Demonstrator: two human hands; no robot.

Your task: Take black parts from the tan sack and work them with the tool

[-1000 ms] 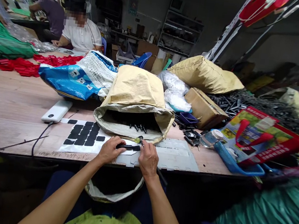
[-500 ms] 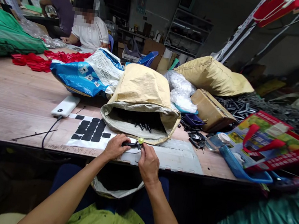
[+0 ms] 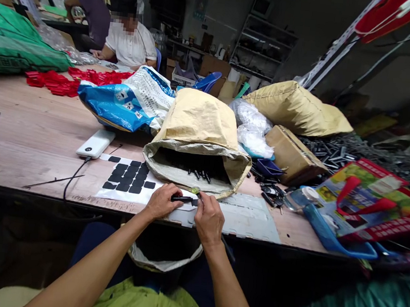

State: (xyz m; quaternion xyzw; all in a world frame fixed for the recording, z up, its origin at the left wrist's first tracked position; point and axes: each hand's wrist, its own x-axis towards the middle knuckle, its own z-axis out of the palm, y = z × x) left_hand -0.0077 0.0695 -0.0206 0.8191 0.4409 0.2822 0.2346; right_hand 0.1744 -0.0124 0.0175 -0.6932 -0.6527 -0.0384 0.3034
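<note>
My left hand (image 3: 162,201) is closed on a slim black cylindrical piece (image 3: 183,198), which points right towards the other hand. My right hand (image 3: 210,218) pinches a small tool with a round yellow-green end (image 3: 195,190) against the tip of that piece; its exact kind is too small to make out. Both hands are just above the table's front edge, before the mouth of a tan sack (image 3: 204,118) lying on its side. Several small black pieces (image 3: 202,175) lie inside that mouth. Left of my left hand, black rounded pads (image 3: 127,176) cover a white sheet.
A white power bank (image 3: 96,143) with a cable lies left. Behind are a blue-white bag (image 3: 122,98) and red parts (image 3: 52,82). To the right stand a cardboard box (image 3: 294,154), a blue tray (image 3: 320,232) and a colourful bag (image 3: 364,198). An open sack (image 3: 165,265) is on my lap.
The view has shifted slightly, so the scene sits a little further right. The yellow-green end has tilted and dropped a little at my right fingers. Both hands keep their hold.
</note>
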